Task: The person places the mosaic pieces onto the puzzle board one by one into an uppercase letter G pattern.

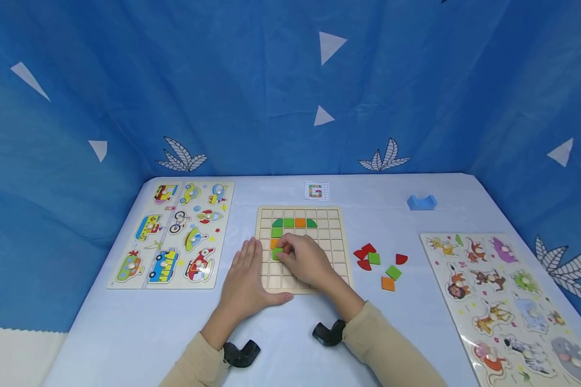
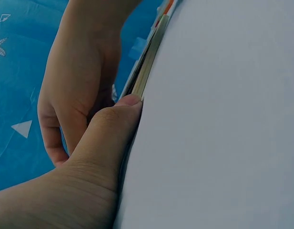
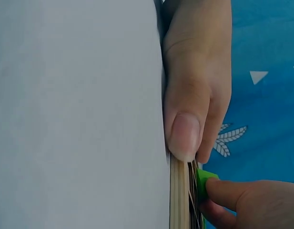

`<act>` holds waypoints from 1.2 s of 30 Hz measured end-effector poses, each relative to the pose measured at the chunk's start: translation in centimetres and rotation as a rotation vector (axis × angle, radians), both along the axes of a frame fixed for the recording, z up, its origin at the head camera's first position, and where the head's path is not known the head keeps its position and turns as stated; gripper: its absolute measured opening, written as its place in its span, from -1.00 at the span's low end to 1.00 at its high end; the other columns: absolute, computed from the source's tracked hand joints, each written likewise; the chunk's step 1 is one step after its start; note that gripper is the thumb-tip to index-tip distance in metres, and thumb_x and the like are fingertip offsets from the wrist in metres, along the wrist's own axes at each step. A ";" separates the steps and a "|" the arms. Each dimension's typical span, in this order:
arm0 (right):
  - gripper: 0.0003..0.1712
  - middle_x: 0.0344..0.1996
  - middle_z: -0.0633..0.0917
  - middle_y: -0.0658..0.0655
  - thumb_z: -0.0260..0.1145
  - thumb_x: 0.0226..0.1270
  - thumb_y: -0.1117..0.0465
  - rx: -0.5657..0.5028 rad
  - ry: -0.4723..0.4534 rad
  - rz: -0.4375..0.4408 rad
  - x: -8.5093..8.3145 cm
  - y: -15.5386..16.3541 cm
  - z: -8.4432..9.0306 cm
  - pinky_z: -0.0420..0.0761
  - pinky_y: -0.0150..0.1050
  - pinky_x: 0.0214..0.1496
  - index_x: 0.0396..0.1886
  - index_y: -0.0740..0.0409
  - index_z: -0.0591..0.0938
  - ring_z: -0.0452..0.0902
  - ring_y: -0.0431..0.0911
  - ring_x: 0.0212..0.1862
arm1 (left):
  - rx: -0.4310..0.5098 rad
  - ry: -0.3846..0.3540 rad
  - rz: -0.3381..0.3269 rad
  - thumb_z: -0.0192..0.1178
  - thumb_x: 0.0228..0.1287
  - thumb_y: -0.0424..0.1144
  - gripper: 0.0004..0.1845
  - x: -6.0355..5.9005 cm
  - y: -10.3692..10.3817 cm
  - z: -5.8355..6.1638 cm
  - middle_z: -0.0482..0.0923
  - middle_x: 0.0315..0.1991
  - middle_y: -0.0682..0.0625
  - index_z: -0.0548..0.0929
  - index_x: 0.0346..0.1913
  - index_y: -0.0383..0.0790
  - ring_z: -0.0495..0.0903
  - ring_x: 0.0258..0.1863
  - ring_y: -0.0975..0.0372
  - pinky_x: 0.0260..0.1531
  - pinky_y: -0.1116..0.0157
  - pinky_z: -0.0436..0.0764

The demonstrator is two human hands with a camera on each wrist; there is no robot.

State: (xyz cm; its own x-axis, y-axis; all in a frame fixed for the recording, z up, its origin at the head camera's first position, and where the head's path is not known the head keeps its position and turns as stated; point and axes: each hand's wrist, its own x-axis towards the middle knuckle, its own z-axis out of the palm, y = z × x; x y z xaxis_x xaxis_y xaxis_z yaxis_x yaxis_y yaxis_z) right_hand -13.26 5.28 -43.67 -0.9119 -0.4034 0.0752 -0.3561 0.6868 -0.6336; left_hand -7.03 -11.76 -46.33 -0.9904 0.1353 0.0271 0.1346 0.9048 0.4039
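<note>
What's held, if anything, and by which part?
Right hand pinches a green square tile at its right side (head view); left hand only touches the grid board.

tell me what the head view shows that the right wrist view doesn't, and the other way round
Only the head view shows the squared top of the grid board, the vehicle puzzle, the animal puzzle, the pattern card, the blue block and the loose pieces to the right of the grid board.

Only the right wrist view shows the layered side edge of the grid board close up.

Both show the left hand, the right hand pinching a green tile, the white tabletop and the blue backdrop.
</note>
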 end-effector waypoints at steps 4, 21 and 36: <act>-0.86 -0.48 0.56 -0.19 0.40 0.32 0.08 0.028 0.028 0.000 0.0 -0.3 0.0 0.43 -0.39 -0.37 -0.16 -0.10 0.65 0.40 -0.25 -0.40 | -0.004 -0.003 -0.003 0.25 -0.28 0.65 0.52 0.0 0.0 0.0 -0.16 0.62 -0.20 -0.08 0.57 -0.36 -0.18 0.62 0.00 0.58 0.01 -0.05; -0.88 -0.49 0.54 -0.17 0.39 0.33 0.03 0.189 0.078 0.042 0.4 -0.9 0.7 0.42 -0.39 -0.43 -0.22 -0.09 0.68 0.41 -0.26 -0.46 | 0.003 -0.005 -0.004 0.26 -0.27 0.64 0.52 -0.1 0.0 0.2 -0.15 0.62 -0.20 -0.07 0.57 -0.35 -0.17 0.62 -0.02 0.58 -0.01 -0.05; -0.93 -0.34 0.65 -0.15 0.40 0.31 0.17 0.208 0.071 0.084 1.1 0.0 1.2 0.65 -0.29 -0.10 -0.23 -0.08 0.73 0.55 -0.26 -0.28 | 0.020 -0.003 0.010 0.30 -0.29 0.61 0.51 0.1 0.1 0.1 -0.12 0.61 -0.20 -0.03 0.56 -0.36 -0.15 0.62 -0.03 0.57 -0.01 -0.02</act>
State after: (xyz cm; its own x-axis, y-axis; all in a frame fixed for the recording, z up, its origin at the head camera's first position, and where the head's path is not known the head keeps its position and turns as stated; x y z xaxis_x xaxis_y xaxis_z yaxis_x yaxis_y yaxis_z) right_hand -12.19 5.32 -42.45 -0.8698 -0.4914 0.0452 -0.4562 0.7657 -0.4534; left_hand -6.97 -11.66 -46.18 -0.9919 0.1246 0.0265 0.1241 0.8981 0.4219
